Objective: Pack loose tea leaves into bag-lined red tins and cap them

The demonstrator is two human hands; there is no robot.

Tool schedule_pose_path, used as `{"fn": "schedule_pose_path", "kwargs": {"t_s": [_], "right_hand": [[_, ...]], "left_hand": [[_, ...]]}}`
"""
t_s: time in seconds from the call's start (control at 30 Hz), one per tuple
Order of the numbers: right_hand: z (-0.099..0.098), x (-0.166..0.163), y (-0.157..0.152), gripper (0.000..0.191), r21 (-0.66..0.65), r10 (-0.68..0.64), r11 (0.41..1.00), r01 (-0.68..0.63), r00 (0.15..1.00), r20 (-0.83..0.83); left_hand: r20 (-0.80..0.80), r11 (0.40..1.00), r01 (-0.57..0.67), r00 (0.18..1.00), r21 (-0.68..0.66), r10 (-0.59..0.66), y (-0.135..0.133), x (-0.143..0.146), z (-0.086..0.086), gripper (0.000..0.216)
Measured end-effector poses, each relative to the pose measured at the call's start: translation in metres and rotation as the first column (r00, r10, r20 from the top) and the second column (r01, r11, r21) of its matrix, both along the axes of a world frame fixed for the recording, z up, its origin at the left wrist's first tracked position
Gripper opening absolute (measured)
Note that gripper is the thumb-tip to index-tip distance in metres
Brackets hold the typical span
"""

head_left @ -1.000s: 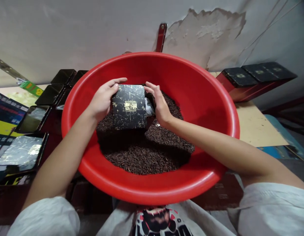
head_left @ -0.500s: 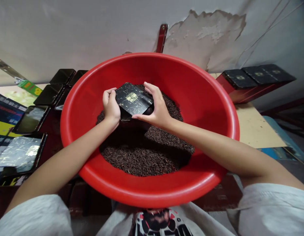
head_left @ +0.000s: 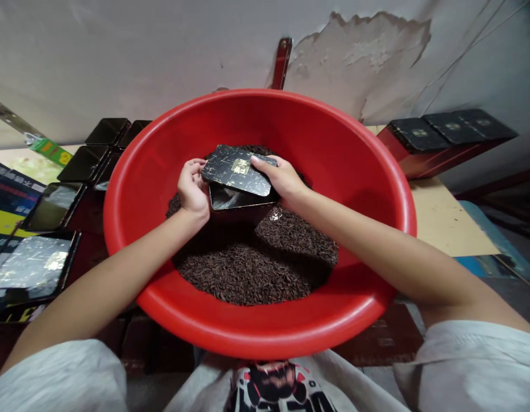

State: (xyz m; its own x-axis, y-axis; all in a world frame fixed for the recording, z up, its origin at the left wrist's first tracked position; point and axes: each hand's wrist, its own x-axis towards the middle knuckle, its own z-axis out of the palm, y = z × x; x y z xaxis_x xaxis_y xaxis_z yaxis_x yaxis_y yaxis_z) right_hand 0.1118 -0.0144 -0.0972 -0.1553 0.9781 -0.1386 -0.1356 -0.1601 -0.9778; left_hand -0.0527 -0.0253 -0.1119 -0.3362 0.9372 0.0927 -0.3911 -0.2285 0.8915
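Note:
Over the loose dark tea leaves [head_left: 243, 274] in the red basin [head_left: 265, 337], a dark tin [head_left: 243, 214] stands with its mouth partly uncovered. Something whitish, perhaps a plastic bag, shows inside it. My right hand [head_left: 286, 178] grips a flat black lid with gold flecks and a gold square [head_left: 230, 169], thumb on top. The lid lies skewed across the tin's mouth. My left hand [head_left: 193, 186] is curled at the tin's left side, fingers partly hidden behind the lid's corner.
Open dark tins [head_left: 82, 163] stand in rows left of the basin, one with a speckled lid [head_left: 33, 264] lying over it. Closed red tins with black tops [head_left: 414, 134] stand at the right on a tan board [head_left: 453, 223]. A wall [head_left: 162, 51] with peeling paint rises behind.
The lid has turned and shifted slightly right, baring the tin's front opening. My right thumb has moved from the lid's near edge onto its top.

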Motion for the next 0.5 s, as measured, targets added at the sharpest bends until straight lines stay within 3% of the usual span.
{"fn": "schedule_pose_path", "kwargs": {"t_s": [0.2, 0.37, 0.5], "right_hand": [[0.005, 0.009, 0.011, 0.011, 0.03, 0.128, 0.992, -0.126, 0.989, -0.074], [0.001, 0.013, 0.014, 0.013, -0.004, 0.233, 0.972, -0.234, 0.969, -0.079], [0.001, 0.012, 0.013, 0.014, -0.021, 0.235, 0.971, -0.236, 0.97, -0.056]], "left_hand": [[-0.099, 0.993, 0.071, 0.993, 0.098, -0.062, -0.004, 0.004, 0.002, 0.047], [-0.09, 0.988, 0.15, 0.985, 0.031, -0.147, -0.002, -0.005, 0.005, 0.034], [-0.075, 0.978, 0.21, 0.975, -0.01, -0.21, -0.005, -0.004, 0.012, 0.025]]}}
